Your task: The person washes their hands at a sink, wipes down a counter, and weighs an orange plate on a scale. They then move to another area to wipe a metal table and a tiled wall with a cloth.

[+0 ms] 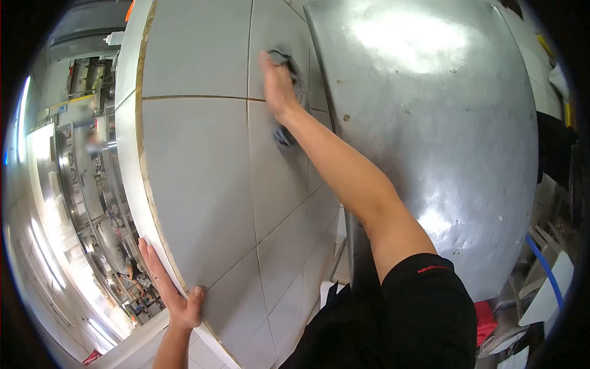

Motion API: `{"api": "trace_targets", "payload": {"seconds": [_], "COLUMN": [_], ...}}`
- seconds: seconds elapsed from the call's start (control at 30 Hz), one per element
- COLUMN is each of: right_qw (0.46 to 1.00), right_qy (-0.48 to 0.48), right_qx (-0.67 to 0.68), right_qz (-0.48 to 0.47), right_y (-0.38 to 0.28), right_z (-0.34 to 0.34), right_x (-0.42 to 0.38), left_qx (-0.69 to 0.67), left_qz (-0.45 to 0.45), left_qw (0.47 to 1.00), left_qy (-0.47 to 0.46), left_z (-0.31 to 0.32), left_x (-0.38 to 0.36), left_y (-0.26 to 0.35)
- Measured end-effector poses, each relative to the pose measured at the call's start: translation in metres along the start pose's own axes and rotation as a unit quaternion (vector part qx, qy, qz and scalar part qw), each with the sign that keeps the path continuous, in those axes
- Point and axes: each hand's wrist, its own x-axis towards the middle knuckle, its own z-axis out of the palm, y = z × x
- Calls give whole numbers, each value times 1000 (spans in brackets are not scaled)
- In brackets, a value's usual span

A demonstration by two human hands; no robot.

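The dark scrubbing pad is mostly covered by the right hand, so its shape cannot be told. At seven o'clock, the left hand has its forearm cut off by the bottom edge. At nine o'clock, a blurred figure stands among kitchen equipment too small to identify.

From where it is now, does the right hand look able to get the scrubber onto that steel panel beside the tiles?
Probably yes: the right hand presses the scrubber on the tiled wall right beside the steel panel, nothing between.
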Motion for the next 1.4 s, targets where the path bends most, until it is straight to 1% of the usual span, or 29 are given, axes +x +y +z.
{"api": "trace_targets", "payload": {"seconds": [0.03, 0.07, 0.1, 0.17, 0.2, 0.23, 0.3, 0.33, 0.4, 0.43, 0.47, 0.53, 0.57, 0.63, 0.7, 0.77, 0.8, 0.83, 0.87, 0.9, 0.97, 1.0, 1.03, 1.1, 1.17, 1.23, 1.3, 1.37, 1.4], "right_qw": [992, 981, 982, 991, 979, 979, 987, 989, 958, 963, 950, 960, 960, 958, 991, 993, 991, 990, 979, 989, 990, 991, 967, 933, 888, 905, 908, 937, 938], "right_qy": [-24, -169, -167, -47, -37, -35, 49, 11, -238, -240, -236, -100, -98, -52, -21, -56, -14, -7, -62, -2, -83, -110, -200, -235, -219, -183, -115, -60, -191], "right_qx": [-43, -53, -48, 58, 110, 111, -55, -71, -53, -120, -184, -132, -132, -112, -61, -94, -82, -70, -41, -72, -57, -24, -76, -131, -183, -100, -92, -76, -217], "right_qz": [-118, -75, -76, 111, 168, 167, 145, 126, 149, 26, -95, -228, -226, -259, -117, 49, 106, 126, 188, 132, 95, -67, -136, -239, -360, -372, -393, -335, -192], "right_y": [-18, -27, -26, -31, -29, -21, -13, -28, -90, -117, -137, -162, -155, -133, -107, -60, -47, -20, -2, 6, -13, -23, -46, -115, -164, -193, -186, -151, -116], "right_z": [2, -18, -23, -25, -23, -19, -5, 1, 2, 14, 29, 50, 49, 49, 24, 3, -6, -8, -15, -10, -8, 1, 5, 17, 40, 64, 70, 61, 50], "right_x": [-6, 21, 41, 68, 69, 69, 69, 57, 19, 13, 12, 26, 47, 96, 106, 110, 87, 75, 58, 26, -32, -54, -73, -96, -70, -9, 49, 91, 132], "left_qx": [-6, -2, 3, 9, 4, -4, 0, 6, 3, 0, 1, 14, 14, -3, 3, 8, 9, 11, 9, 13, 17, 23, 32, 35, 35, 32, 29, 21, 23], "left_qz": [-1, 1, -1, -1, -5, -9, -2, -1, 0, 1, 4, -4, -3, -3, -1, 5, 5, 3, 5, 12, 19, 19, 18, 14, 7, 17, 24, 32, 31], "left_qw": [1000, 1000, 1000, 1000, 1000, 1000, 1000, 1000, 1000, 1000, 1000, 1000, 1000, 1000, 1000, 1000, 1000, 1000, 1000, 1000, 1000, 999, 999, 999, 999, 999, 999, 999, 999], "left_qy": [0, 1, -2, 0, -1, -2, -3, -5, -6, -9, -10, -14, -16, -11, -11, -10, -11, -14, -8, -8, -8, -12, -15, -15, -16, -19, -18, -11, -16], "left_z": [0, 0, -1, 1, -1, -1, -1, -1, -3, -2, -3, -3, -3, -2, 0, -3, -3, -4, -5, -4, -3, -3, -4, -6, -5, -6, -5, -5, -6], "left_x": [1, 2, 2, 4, 4, 4, 4, 3, 2, 4, 4, 3, 3, 4, 5, 6, 6, 5, 5, 6, 6, 5, 5, 5, 6, 7, 9, 9, 9], "left_y": [0, 0, 2, 4, 4, 3, 1, 0, 0, 1, 1, 1, 2, 1, 2, 3, 3, 3, 2, 1, -1, -3, -3, 0, 2, 3, 3, 4, 4]}}
